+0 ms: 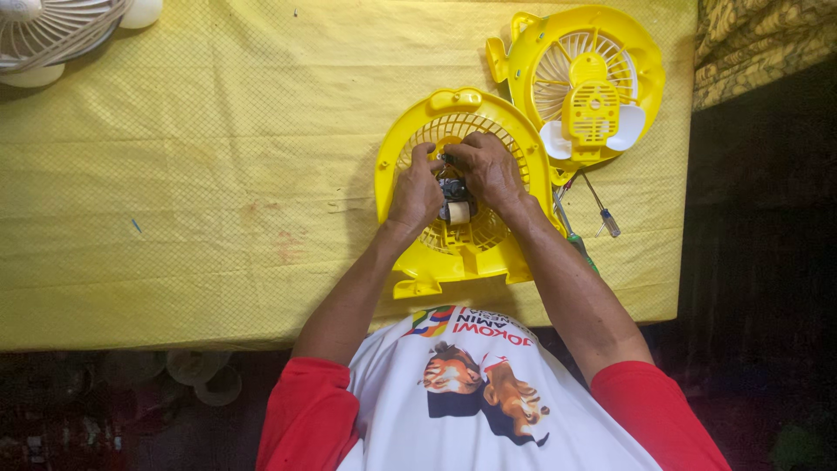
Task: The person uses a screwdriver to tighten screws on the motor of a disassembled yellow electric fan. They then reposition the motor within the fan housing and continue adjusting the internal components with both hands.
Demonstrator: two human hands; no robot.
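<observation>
While split into two halves, far from closed up. Lying flat near the table's front edge on a yellow checked tablecloth (pixel 174 174): a yellow plastic fan housing with a round slatted grille (pixel 462 253). Seated at its centre: a small dark motor with a cream cylindrical end (pixel 454 202), judged placed but probably not yet fixed. Curled around the motor's left side, fingers bent and thumb tucked in: the left hand (pixel 417 187). Bent over the motor's top end with fingertips pressed together: the right hand (pixel 486 170); impossible to tell whether pinching a screw or wire or only touching the motor.

Set apart at the upper right, overlapping the first half's rim: a second yellow plastic housing half with white blades (pixel 523 61), not yet joined. Resting idle just right of the right wrist: a green-handled screwdriver (pixel 582 251) and a small clear-handled screwdriver (pixel 609 222), neither in a hand. Standing at the far left corner: a white wire-guard fan (pixel 44 35), untouched. Seemingly left: securing the motor, then mating the halves.
</observation>
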